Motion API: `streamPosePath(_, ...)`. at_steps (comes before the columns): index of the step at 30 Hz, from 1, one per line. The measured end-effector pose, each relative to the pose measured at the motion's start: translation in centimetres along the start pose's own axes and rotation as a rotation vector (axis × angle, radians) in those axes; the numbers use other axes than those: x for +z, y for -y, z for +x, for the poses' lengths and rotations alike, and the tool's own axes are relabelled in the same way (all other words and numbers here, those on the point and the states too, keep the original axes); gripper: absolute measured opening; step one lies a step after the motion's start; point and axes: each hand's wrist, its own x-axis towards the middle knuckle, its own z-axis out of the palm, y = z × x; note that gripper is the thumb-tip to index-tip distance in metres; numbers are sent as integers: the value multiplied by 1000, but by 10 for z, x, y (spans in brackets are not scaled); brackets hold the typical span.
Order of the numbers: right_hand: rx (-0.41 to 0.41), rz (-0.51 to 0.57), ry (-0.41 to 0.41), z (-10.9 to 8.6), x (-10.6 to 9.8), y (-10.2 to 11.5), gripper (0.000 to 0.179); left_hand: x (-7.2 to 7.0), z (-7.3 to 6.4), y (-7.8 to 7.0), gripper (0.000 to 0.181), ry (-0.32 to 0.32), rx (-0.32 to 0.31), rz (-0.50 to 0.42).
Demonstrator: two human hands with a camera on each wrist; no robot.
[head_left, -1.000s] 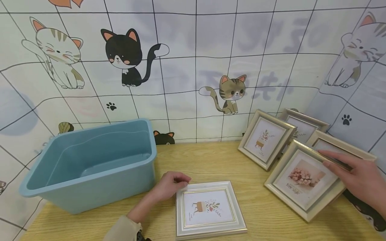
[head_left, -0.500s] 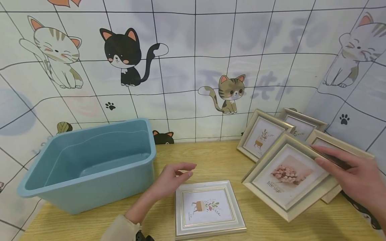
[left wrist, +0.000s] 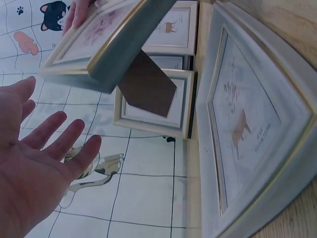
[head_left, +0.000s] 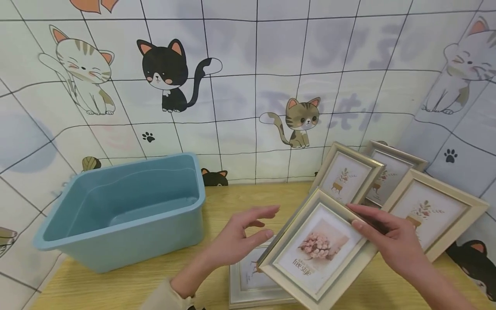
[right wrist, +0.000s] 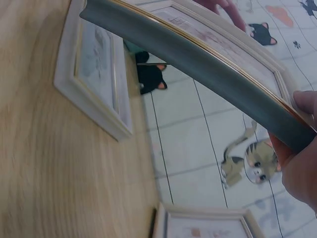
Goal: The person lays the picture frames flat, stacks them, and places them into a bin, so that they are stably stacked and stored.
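Observation:
My right hand [head_left: 401, 245] grips a champagne-coloured picture frame [head_left: 317, 247] with a pink flower picture by its upper right edge. The picture frame is tilted in the air, and its brown back stand [left wrist: 148, 91] sticks out below it in the left wrist view. My left hand [head_left: 240, 237] is held up just left of that frame, fingers spread, holding nothing. Under both lies a silvery-white picture frame [head_left: 242, 297] flat on the table, partly covered by the held one. In the right wrist view, the thumb [right wrist: 304, 101] lies on the held frame's front edge.
Three more picture frames with plant pictures stand at the right back: one on the left [head_left: 346, 172], one behind [head_left: 387, 172] and a larger one [head_left: 438, 211]. A blue plastic tub [head_left: 155, 232] is on the left of the wooden table [head_left: 232, 198]. Cat-patterned wall covering [head_left: 232, 107] rises behind.
The right hand has lifted the flower picture frame from beside the standing frames and carried it left, over the flat one. My left hand has risen off the flat frame's corner, moving right and opening.

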Motion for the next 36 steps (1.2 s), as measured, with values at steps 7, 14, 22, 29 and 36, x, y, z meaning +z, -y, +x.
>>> streamPosePath(7,-19,164,26,-8,28,6,37,7,2,-7,54,38,-6,-74)
streamPosePath(14,-6,285,8,-14,44,4,38,10,3,-8,56,65,-8,-101)
streamPosePath(22,-45,414,14,-15,56,0,42,13,0,-4,58,68,-50,-150)
streamPosePath(29,16,421,-1,-16,62,2,40,13,-3,-5,63,98,-78,-183)
streamPosePath(36,135,346,-19,-23,66,9,33,11,-6,-2,64,120,-90,-194)
